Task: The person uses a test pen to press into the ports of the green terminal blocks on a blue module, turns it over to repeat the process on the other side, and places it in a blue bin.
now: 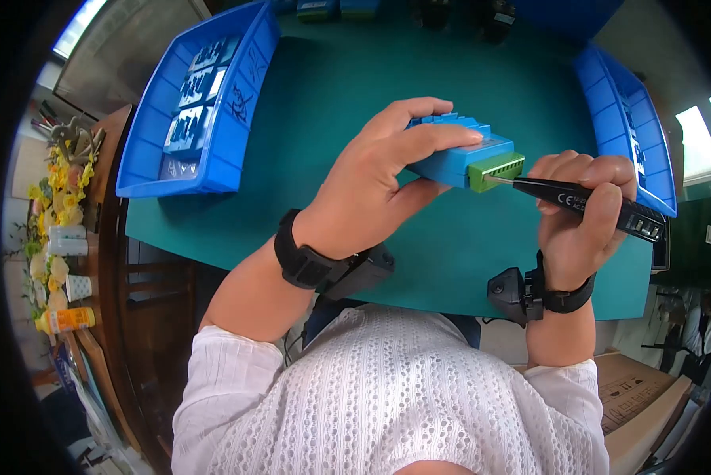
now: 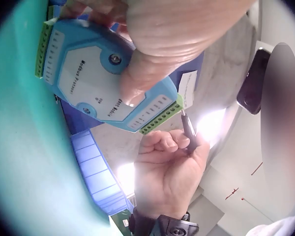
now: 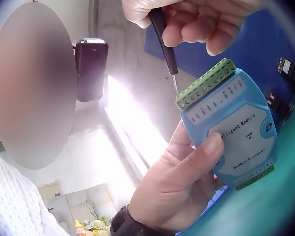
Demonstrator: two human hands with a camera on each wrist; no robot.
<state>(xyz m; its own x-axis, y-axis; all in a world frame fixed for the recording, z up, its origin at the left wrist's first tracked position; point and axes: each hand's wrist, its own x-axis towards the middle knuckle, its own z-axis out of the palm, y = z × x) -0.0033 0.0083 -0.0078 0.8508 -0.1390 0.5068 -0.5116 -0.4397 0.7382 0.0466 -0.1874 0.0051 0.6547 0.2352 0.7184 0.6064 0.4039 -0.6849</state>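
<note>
My left hand [image 1: 371,170] grips a blue electronic module [image 1: 454,162] above the table, its thumb flat on the labelled face in the left wrist view. Green screw terminal blocks line two opposite ends of the module; one terminal block [image 3: 206,84] faces my right hand. That right hand [image 1: 585,206] holds a black test-pen screwdriver [image 1: 581,202] with CE printing on its handle. The screwdriver's thin metal tip [image 3: 175,84] is right at the end of the green block, by its corner screw hole. Part of the handle is hidden behind the right fingers.
A blue bin [image 1: 225,170] with several similar modules stands on the left of the green table [image 1: 332,87]. Another blue bin [image 1: 609,95] stands at the right edge. Small black items [image 1: 494,20] and more blue modules lie along the far edge.
</note>
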